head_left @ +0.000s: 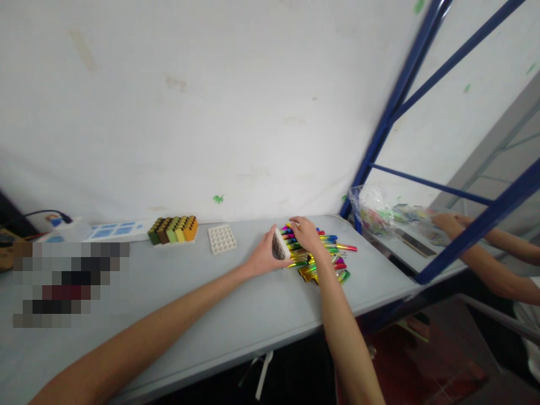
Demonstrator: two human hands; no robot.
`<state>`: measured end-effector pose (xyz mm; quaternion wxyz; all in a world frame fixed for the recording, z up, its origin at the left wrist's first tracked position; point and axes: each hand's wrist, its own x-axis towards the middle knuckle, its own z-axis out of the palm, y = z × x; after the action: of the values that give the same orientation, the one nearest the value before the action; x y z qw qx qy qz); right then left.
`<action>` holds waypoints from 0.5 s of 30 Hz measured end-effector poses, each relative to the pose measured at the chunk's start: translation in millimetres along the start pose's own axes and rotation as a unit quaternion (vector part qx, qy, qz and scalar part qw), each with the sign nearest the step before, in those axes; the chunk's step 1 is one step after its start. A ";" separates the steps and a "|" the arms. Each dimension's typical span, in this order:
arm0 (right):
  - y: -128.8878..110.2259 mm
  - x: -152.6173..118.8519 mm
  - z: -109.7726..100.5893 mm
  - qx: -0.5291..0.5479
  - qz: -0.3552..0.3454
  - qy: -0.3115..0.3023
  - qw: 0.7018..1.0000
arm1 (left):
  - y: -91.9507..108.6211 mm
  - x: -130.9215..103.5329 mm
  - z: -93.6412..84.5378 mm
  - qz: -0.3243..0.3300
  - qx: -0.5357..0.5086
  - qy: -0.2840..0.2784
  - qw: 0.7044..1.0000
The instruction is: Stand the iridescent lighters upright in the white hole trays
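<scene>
My left hand (pixel 266 254) grips a white perforated tray (pixel 280 245), tipped up on its side, with shiny coloured tubes sticking out of its right face. My right hand (pixel 305 233) is closed at those tubes; what its fingers hold is too small to make out. Under and beside my right wrist lies a loose pile of shiny tubes (pixel 310 272) in gold, red, blue and green. A second white tray with round holes (pixel 221 239) lies flat on the table, left of my hands.
On the grey table (pixel 177 315), a block of yellow, green and brown tubes (pixel 174 230) stands by the wall. A blue metal frame (pixel 371 152) rises at the right; beyond it are plastic bags (pixel 373 211) and another person's arms (pixel 485 253).
</scene>
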<state>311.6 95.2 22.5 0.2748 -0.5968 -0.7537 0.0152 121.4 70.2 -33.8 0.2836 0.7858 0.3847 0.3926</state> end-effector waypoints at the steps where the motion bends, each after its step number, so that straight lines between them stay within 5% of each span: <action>1: -4.7 -0.7 2.0 0.007 -0.016 -0.001 1.000 | -0.3 0.2 0.1 0.002 0.001 0.001 1.000; 8: -24.1 -4.9 16.6 -0.063 -0.080 -0.089 0.991 | -2.1 0.8 0.7 0.016 -0.011 0.005 1.000; 15: -22.1 -7.3 16.6 -0.089 -0.105 -0.111 0.984 | -2.5 1.0 1.4 0.008 -0.002 -0.001 1.000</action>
<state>285.8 87.3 13.3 0.1348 -0.5314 -0.8362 -0.0144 122.0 72.1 -36.0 0.2827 0.7885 0.3771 0.3951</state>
